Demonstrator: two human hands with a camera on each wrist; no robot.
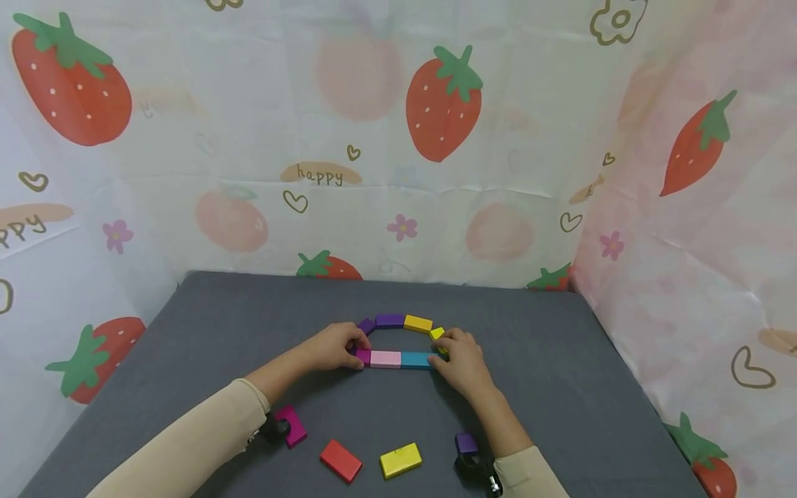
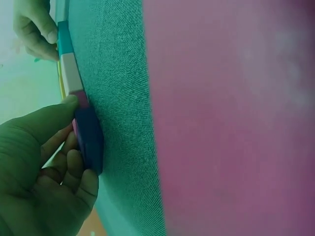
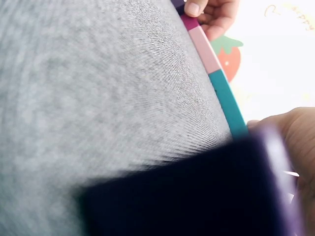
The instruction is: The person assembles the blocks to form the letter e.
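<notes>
Between two hands (image 1: pixel 339 346) (image 1: pixel 463 363) — one pale-pink block (image 1: pixel 386 359)

- Behind the fingers of the left hand (image 1: pixel 336 346), the left sleeve (image 1: pixel 187 443) is beige and has a seam near its edge.
- Behind the fingers of the right hand (image 1: pixel 461 360), the right sleeve (image 1: pixel 532 476) is also beige.
- Farther back from these fingers, a black wrist device (image 1: pixel 472 469) shows shiny metal.

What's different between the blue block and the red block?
The blue block adjoins the pink block; the red block lies alone. In the head view, the blue block runs straight across, while the red block slants. The right hand touches the blue block; no hand touches the red block. Both rest on the grey surface.
</notes>
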